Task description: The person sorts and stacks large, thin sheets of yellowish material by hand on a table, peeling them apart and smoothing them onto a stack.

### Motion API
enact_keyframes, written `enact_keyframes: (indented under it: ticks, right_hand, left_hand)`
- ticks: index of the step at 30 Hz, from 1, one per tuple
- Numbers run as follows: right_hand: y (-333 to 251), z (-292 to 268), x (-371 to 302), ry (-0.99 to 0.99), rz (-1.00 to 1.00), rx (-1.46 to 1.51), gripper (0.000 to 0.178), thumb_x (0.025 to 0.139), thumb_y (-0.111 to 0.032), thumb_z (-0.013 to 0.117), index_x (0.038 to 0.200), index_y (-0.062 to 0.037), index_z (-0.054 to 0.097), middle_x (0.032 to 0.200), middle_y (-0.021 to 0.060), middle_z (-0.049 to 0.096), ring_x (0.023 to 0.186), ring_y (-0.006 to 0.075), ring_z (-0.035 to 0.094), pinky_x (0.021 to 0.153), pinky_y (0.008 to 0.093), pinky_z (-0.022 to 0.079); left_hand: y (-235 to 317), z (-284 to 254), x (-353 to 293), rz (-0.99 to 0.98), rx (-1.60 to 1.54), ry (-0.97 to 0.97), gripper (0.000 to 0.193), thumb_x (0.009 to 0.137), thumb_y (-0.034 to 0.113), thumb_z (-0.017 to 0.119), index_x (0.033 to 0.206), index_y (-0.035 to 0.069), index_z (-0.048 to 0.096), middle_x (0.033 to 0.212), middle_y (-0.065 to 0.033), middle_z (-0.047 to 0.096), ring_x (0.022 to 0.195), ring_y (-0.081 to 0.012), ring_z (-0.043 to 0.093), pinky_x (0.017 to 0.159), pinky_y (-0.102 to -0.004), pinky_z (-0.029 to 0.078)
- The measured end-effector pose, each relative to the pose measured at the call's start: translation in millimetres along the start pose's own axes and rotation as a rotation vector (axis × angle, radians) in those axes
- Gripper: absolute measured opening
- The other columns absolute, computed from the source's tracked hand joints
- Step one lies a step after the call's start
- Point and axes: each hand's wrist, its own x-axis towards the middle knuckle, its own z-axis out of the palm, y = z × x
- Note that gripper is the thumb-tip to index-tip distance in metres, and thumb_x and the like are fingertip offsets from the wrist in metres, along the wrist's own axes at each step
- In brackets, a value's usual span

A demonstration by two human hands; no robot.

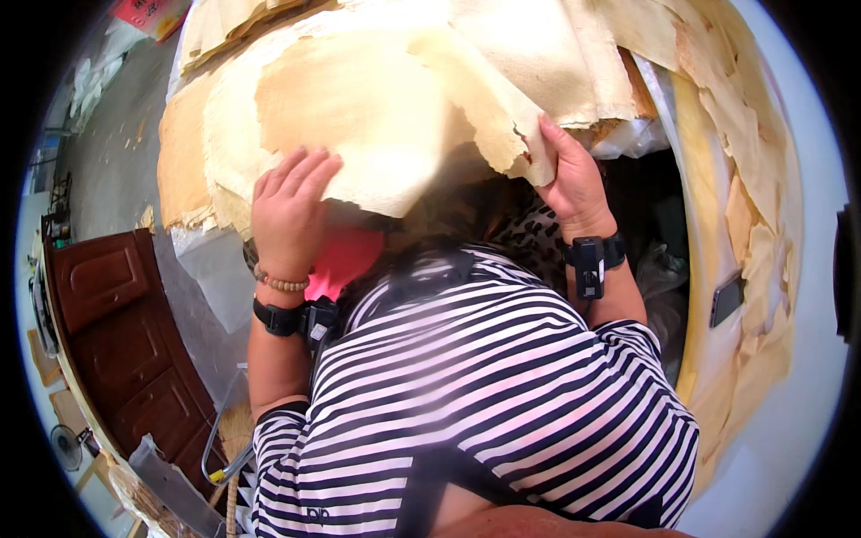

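A thin, cream-coloured sheet [341,108] with ragged edges lies on top of a pile of similar tan sheets [188,161] in front of me. My right hand [576,179] pinches its right corner between thumb and fingers, and that side is lifted and folded over in a curl. Small tears show along the raised edge by my fingers. Flat on the sheet's near left part rest the fingers of my left hand [291,211], stretched out; its thumb is hidden. The material, papery or skin-like, I cannot tell for certain.
More ragged sheets [744,206] cover a surface at the right, with a dark phone [727,300] on them. Clear plastic [215,278] hangs below the pile at the left. A dark red wooden cabinet [117,305] stands farther left, near a grey floor [117,152].
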Motion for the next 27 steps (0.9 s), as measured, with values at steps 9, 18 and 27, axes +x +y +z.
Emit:
enact_keyframes:
  ticks: [9,18,27]
  right_hand:
    - [-66,-38,-3,-0.053,-0.448,0.162,0.037,0.101,-0.025,0.049,0.130,-0.0032,0.058,0.131,0.0124,0.063,0.120,0.0277,0.061,0.100,0.0412,0.051]
    - [-40,65,-15,-0.420,-1.060,-1.308,0.017,0.082,-0.016,0.070,0.092,-0.0020,0.074,0.135,0.0166,0.060,0.133,0.0349,0.050,0.110,0.0425,0.040]
    - [-5,95,-23,-0.676,-1.167,-1.115,0.018,0.084,-0.023,0.074,0.089,-0.0061,0.073,0.096,0.0124,0.073,0.096,0.0299,0.070,0.086,0.0384,0.055]
  left_hand:
    - [-44,-3,-4,-0.106,0.327,0.153,0.037,0.082,0.002,0.061,0.114,0.019,0.072,0.116,0.0003,0.073,0.115,-0.0179,0.066,0.097,-0.0357,0.046]
    - [34,-22,44,-0.052,-0.783,-0.166,0.078,0.084,0.024,0.078,0.149,0.005,0.040,0.150,-0.0190,0.046,0.137,-0.0303,0.047,0.109,-0.0423,0.041]
    - [63,0,44,-0.758,-1.973,0.013,0.036,0.101,0.017,0.054,0.133,0.002,0.056,0.119,-0.0100,0.067,0.107,-0.0204,0.065,0.093,-0.0344,0.053]
